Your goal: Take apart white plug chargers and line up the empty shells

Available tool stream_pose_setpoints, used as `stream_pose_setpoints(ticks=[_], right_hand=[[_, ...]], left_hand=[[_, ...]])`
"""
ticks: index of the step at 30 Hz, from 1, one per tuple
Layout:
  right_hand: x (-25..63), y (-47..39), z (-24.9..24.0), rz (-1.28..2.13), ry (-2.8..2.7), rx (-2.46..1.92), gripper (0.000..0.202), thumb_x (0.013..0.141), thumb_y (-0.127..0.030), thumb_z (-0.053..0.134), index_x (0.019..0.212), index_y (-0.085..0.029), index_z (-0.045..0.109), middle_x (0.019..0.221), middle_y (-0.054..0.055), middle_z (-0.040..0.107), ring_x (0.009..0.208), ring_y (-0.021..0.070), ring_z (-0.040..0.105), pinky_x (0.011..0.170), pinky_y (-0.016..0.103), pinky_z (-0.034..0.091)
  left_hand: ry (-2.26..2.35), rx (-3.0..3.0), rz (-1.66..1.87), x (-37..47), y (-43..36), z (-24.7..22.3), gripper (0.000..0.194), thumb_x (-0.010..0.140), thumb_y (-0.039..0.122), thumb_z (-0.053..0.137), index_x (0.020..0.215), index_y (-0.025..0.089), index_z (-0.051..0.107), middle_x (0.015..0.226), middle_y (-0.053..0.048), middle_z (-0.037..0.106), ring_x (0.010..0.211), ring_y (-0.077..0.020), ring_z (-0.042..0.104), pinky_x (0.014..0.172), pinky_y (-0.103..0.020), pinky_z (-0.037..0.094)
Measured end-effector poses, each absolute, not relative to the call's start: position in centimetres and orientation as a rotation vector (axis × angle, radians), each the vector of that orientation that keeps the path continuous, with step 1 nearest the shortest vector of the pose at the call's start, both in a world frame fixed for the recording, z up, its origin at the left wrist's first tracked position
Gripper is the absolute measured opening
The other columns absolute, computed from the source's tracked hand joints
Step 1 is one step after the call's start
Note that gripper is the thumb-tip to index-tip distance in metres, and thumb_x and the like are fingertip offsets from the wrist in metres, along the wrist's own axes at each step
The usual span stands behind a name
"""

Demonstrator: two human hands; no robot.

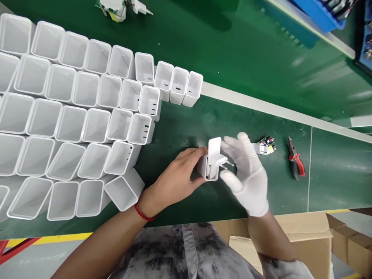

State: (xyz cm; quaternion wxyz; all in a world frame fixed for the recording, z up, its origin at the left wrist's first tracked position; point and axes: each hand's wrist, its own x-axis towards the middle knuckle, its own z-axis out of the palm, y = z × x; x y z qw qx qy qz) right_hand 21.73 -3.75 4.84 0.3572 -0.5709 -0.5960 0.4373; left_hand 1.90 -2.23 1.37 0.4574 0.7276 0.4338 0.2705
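My bare left hand [177, 172] grips a white charger housing [202, 167] from its left side. A white plug cover [214, 146] with two metal pins sits tilted at the housing's open end, the pins pointing right. Close by on the right, my right hand [247, 176] in a white glove has its fingers apart around the pins, with a small gap showing. Behind the gloved hand lies a charger circuit board with a white plug part [265, 148]. Pliers [295, 159] with red and black handles rest farther right.
Rows of open white housings [69, 124] fill the left of the green table [180, 128]. A pale strip [261, 104] runs along behind. Another circuit board [113, 7] lies at the far top. A blue bin [322, 15] stands top right; a cardboard box [310, 248] is below the edge.
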Motion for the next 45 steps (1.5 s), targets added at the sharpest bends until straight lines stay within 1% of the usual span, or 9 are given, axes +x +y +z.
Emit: stream_pose_setpoints(ticks=[4, 7, 10, 15, 20, 25, 34, 39, 45], right_hand=[[21.8, -6.1, 5.2, 1.162, -1.39, -1.61, 0.077, 0.083, -0.046, 0.07, 0.149, -0.027, 0.035, 0.137, 0.013, 0.052, 0.11, 0.0259, 0.061, 0.096, 0.046, 0.052], [20.5, -7.0, 5.0, 1.545, -1.211, -1.484, 0.079, 0.087, -0.054, 0.063, 0.152, -0.024, 0.029, 0.143, 0.014, 0.049, 0.117, 0.026, 0.059, 0.104, 0.045, 0.047], [19.1, -6.8, 4.8, 1.646, -1.081, -1.375, 0.083, 0.086, -0.055, 0.064, 0.152, -0.022, 0.028, 0.142, 0.012, 0.051, 0.125, 0.0251, 0.054, 0.11, 0.042, 0.043], [19.0, -6.3, 4.4, 1.685, -0.979, -1.271, 0.077, 0.08, -0.048, 0.073, 0.147, -0.026, 0.042, 0.139, 0.008, 0.053, 0.127, 0.0245, 0.052, 0.113, 0.044, 0.037], [19.6, -6.4, 4.6, 1.827, -0.903, -1.176, 0.069, 0.081, -0.041, 0.075, 0.143, -0.028, 0.047, 0.12, 0.003, 0.064, 0.112, 0.0195, 0.06, 0.11, 0.043, 0.039], [19.2, -6.5, 4.8, 1.771, -0.932, -1.133, 0.065, 0.082, -0.04, 0.074, 0.141, -0.029, 0.05, 0.128, 0.005, 0.062, 0.118, 0.0229, 0.057, 0.108, 0.044, 0.041], [19.5, -7.5, 3.2, 1.491, -1.252, -1.206, 0.055, 0.085, -0.046, 0.068, 0.137, -0.035, 0.055, 0.096, 0.002, 0.062, 0.08, 0.0167, 0.055, 0.081, 0.036, 0.051], [19.5, -6.7, 3.0, 1.761, -1.143, -1.118, 0.066, 0.085, -0.047, 0.069, 0.144, -0.029, 0.047, 0.115, 0.005, 0.063, 0.095, 0.0185, 0.059, 0.091, 0.038, 0.05], [18.9, -6.2, 5.1, 1.822, -0.914, -1.186, 0.078, 0.082, -0.044, 0.073, 0.149, -0.024, 0.038, 0.102, 0.003, 0.069, 0.09, 0.0157, 0.063, 0.096, 0.037, 0.051]], left_hand=[[1.14, 1.804, 0.816, 2.1, -2.5, 1.8, 0.049, 0.084, 0.02, 0.07, 0.129, 0.021, 0.049, 0.122, -0.006, 0.065, 0.116, -0.0207, 0.061, 0.096, -0.03, 0.053], [1.172, 1.812, 0.911, 2.6, -3.1, 2.5, 0.044, 0.083, 0.024, 0.07, 0.124, 0.021, 0.053, 0.12, -0.006, 0.067, 0.113, -0.022, 0.063, 0.094, -0.031, 0.054], [1.189, 1.84, 0.968, 2.7, -3.6, 3.4, 0.041, 0.085, 0.019, 0.066, 0.123, 0.022, 0.053, 0.118, -0.006, 0.068, 0.115, -0.0226, 0.063, 0.097, -0.033, 0.054], [1.061, 1.622, 0.725, 1.0, -3.4, 5.0, 0.057, 0.086, 0.031, 0.066, 0.139, 0.027, 0.044, 0.141, -0.006, 0.053, 0.126, -0.0239, 0.056, 0.103, -0.036, 0.051], [1.082, 1.395, 0.549, 0.5, -2.9, 5.5, 0.049, 0.091, 0.042, 0.058, 0.137, 0.027, 0.05, 0.126, -0.004, 0.065, 0.103, -0.0199, 0.067, 0.085, -0.03, 0.058], [1.091, 1.341, 0.549, 0.9, -2.9, 5.6, 0.054, 0.085, 0.041, 0.066, 0.135, 0.024, 0.054, 0.12, -0.005, 0.068, 0.106, -0.0221, 0.066, 0.088, -0.032, 0.057], [1.071, 1.375, 0.637, 0.7, -3.8, 5.6, 0.043, 0.086, 0.031, 0.065, 0.128, 0.023, 0.06, 0.128, -0.007, 0.065, 0.116, -0.0244, 0.063, 0.095, -0.034, 0.055], [1.115, 1.368, 0.57, 0.5, -4.0, 4.0, 0.045, 0.087, 0.041, 0.065, 0.129, 0.025, 0.059, 0.119, -0.005, 0.067, 0.106, -0.0215, 0.065, 0.089, -0.032, 0.055], [1.101, 1.549, 0.612, 0.7, -4.1, 5.1, 0.041, 0.093, 0.042, 0.055, 0.131, 0.027, 0.057, 0.115, -0.005, 0.059, 0.1, -0.0193, 0.062, 0.084, -0.03, 0.054]])
